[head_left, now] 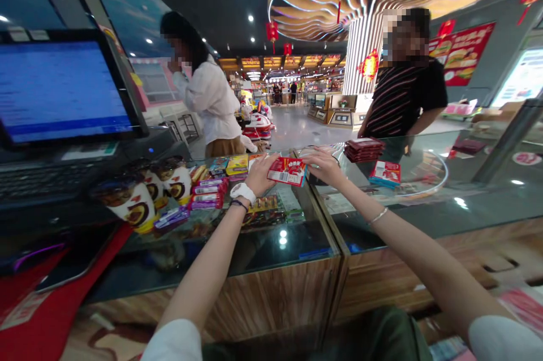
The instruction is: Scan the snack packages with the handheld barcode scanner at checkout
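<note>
A red packet with a blue edge (287, 171) is held above the glass counter (271, 248), between my two hands. My left hand (259, 175), with a white watch on its wrist, grips the packet's left end. The fingers of my right hand (324, 166) are closed at its upper right corner. Left of my left hand, purple-wrapped snacks (207, 194) and a yellow packet (237, 164) lie on the counter. To the right of my right hand are a stack of dark red packets (363, 149) and a red and blue stack (385, 173).
Patterned cups (134, 205) stand at the left beside a monitor (63, 86) and keyboard (38, 180). A phone (78, 256) lies on a red mat (85, 304). Two people, one in white (212, 95), one in dark stripes (401, 95), stand beyond the counter.
</note>
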`<state>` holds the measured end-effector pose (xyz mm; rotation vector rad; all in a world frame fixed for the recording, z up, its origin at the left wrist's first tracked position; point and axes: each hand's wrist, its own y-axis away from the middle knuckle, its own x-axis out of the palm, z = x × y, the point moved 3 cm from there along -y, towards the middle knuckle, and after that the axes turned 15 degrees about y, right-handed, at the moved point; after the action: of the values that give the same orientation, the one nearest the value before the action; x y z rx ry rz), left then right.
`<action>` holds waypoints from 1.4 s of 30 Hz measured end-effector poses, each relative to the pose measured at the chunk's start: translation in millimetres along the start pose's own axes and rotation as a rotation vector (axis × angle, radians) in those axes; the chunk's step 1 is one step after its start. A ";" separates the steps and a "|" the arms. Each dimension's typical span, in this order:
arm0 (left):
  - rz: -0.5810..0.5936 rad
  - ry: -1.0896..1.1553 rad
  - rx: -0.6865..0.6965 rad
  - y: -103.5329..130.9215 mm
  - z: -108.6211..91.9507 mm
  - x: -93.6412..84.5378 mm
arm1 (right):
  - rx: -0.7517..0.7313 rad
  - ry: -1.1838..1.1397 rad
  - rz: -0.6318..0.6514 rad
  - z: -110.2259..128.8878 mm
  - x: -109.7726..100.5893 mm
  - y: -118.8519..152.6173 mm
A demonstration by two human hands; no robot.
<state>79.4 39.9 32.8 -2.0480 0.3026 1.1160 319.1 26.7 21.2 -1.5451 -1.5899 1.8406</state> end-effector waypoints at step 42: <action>-0.069 -0.232 0.047 13.7 13.5 2.4 | 0.168 -0.168 0.293 -102.1 18.2 53.9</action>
<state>65.3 40.8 19.5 -1.8522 0.1394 1.2775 417.5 77.1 -16.5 -1.6556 -1.2856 2.2485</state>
